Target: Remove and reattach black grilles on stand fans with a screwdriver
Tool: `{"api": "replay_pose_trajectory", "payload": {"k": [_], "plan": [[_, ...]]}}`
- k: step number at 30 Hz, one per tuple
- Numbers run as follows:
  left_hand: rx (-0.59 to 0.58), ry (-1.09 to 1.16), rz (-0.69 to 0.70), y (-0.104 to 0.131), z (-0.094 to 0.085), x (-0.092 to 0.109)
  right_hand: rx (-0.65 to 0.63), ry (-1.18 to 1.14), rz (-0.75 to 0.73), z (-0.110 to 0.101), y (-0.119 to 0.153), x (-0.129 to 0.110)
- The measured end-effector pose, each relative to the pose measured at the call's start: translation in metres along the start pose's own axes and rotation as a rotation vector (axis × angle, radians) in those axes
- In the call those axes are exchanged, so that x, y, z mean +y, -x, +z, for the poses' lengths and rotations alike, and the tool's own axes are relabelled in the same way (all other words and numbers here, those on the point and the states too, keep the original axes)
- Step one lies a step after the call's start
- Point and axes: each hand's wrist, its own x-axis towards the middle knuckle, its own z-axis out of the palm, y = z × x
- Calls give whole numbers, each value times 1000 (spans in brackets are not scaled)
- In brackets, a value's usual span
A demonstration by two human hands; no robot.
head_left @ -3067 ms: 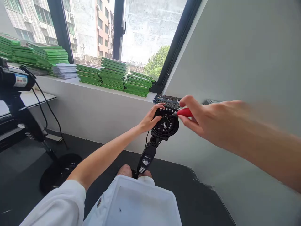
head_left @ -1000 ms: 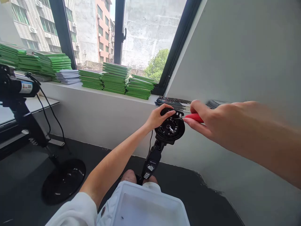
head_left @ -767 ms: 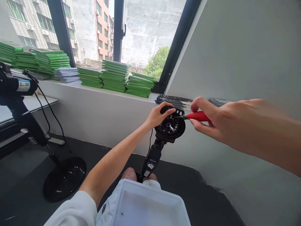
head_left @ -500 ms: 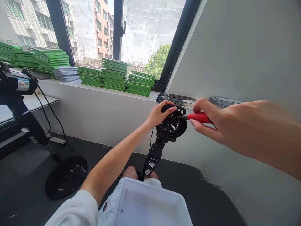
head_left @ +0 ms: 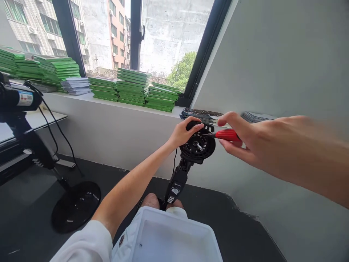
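A black fan stand (head_left: 178,182) rises between the knees, with a round black motor housing (head_left: 197,148) at its top. My left hand (head_left: 185,133) grips the upper left rim of the housing, thumb across the front. In my right hand (head_left: 240,136) is a red-handled screwdriver (head_left: 227,135), held by its handle. The shaft points left, and its tip meets the upper part of the housing; the exact contact point is too small to make out. A silvery shaft sticks out at the housing's centre.
A white tray (head_left: 177,222) rests on the lap. Another black fan stand (head_left: 38,145) with a round base is at left. Green stacks (head_left: 132,87) and dark flat pieces (head_left: 201,115) line the window ledge. A grey wall is at right.
My right forefinger has lifted a little off the screwdriver handle, and the hand has shifted slightly left. My left hand keeps its hold on the housing.
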Motion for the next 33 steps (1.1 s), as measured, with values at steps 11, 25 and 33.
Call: {"api": "replay_pose_trajectory", "payload": {"k": [11, 25, 33], "plan": [[13, 18, 5, 0, 0, 1, 98, 91, 58, 8, 0, 1], [-12, -9, -10, 1, -2, 2, 98, 59, 66, -3, -1, -4], [1, -8, -4, 2, -2, 2, 160, 84, 64, 4, 1, -2]]}}
